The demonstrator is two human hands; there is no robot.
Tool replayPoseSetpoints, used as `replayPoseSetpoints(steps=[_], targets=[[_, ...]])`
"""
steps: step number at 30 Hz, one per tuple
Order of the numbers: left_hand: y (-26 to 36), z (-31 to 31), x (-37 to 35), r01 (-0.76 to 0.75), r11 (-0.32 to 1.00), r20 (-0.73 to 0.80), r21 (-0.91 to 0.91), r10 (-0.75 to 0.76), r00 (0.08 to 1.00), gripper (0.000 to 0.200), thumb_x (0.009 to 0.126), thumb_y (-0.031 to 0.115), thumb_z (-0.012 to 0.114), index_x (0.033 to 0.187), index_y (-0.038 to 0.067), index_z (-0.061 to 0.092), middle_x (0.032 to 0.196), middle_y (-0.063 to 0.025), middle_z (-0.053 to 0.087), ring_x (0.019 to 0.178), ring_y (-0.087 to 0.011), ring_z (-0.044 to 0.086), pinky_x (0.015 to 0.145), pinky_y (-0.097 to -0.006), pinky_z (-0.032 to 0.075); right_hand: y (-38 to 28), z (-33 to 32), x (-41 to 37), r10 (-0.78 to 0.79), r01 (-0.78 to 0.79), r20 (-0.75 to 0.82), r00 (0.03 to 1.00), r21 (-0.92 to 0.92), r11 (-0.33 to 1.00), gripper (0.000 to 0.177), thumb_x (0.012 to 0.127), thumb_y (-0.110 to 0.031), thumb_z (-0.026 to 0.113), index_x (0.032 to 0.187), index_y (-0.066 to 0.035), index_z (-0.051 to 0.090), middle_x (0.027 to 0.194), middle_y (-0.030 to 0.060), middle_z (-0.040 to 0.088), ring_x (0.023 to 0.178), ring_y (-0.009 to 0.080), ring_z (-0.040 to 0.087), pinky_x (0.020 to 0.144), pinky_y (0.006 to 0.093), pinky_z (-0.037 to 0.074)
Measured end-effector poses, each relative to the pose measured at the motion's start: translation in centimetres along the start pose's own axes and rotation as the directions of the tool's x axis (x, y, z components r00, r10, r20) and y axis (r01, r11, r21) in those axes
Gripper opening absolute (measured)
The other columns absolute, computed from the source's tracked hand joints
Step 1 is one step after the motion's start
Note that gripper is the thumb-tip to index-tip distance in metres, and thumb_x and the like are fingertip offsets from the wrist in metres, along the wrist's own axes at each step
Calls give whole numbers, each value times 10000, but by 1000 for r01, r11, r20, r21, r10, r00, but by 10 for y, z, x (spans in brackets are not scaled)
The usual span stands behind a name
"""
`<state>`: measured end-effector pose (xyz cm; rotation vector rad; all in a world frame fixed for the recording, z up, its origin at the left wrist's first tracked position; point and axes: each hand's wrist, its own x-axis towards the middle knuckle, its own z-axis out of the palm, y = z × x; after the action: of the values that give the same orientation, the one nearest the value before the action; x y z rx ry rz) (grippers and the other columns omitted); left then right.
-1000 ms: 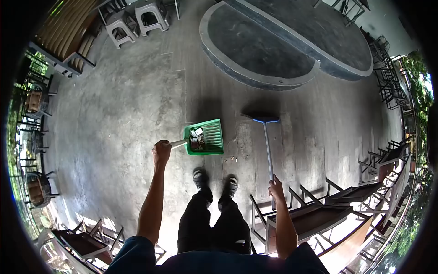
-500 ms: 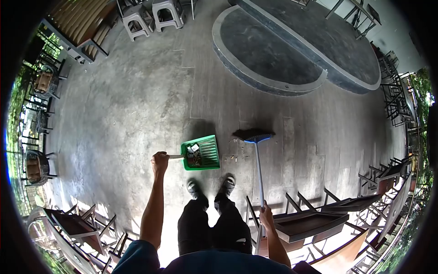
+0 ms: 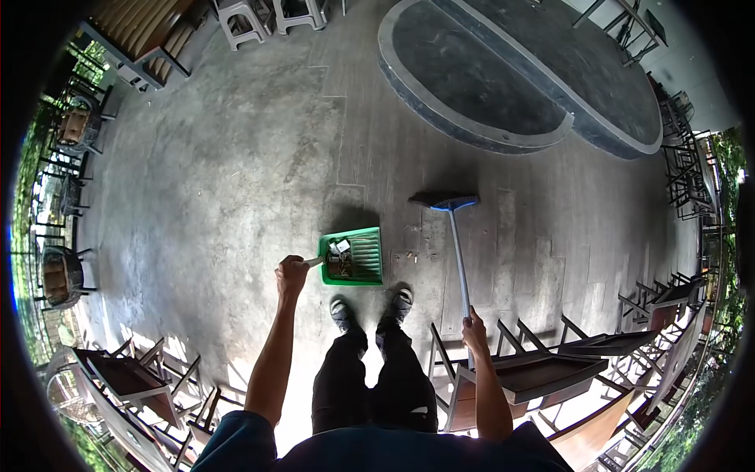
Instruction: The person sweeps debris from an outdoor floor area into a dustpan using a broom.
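My left hand (image 3: pixel 292 273) is closed round the handle of a green dustpan (image 3: pixel 367 256), whose pan is in front of my feet. Some white scraps and darker litter (image 3: pixel 339 253) lie in the pan's left part. My right hand (image 3: pixel 474 330) grips the long grey-blue stick of a broom (image 3: pixel 452 203). The broom's blue head with dark bristles is out to the right, beyond the dustpan and apart from it. Between the two, small bits of debris (image 3: pixel 411 256) lie on the floor.
A low curved concrete step (image 3: pixel 503 140) rises at the upper right. Tables and chairs (image 3: pixel 543 377) stand close by at the lower right, more (image 3: pixel 130 377) at the lower left. Grey stools (image 3: pixel 240 23) and a slatted bench (image 3: pixel 138 35) are at the upper left.
The broom head has moved farther out over the floor, away from my feet. The dustpan and both hands sit slightly farther right and higher in view, and the view itself has shifted.
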<state>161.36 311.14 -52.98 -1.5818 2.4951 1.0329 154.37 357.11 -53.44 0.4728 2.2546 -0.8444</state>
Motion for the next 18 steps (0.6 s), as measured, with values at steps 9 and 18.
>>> replayPoseSetpoints(steps=[9,18], targets=[[-16,19,-11,-50,996,100,-73,57,993,262,678,255,646,867,75,667,807,-182,650,815,-354,631,706,-429,502,75,31,-57,-203,184,-56,978,-235,954,454,873,-137,461,1318,-59,413,870,275,604,776,420,599,638,440,473],[20,13,-32,-58,998,177,-29,62,982,347,638,295,694,912,83,675,835,-175,657,832,-338,635,729,-418,509,14,0,-102,92,-99,77,993,85,991,483,889,-139,494,1358,-130,384,570,27,449,493,107,479,447,297,423]])
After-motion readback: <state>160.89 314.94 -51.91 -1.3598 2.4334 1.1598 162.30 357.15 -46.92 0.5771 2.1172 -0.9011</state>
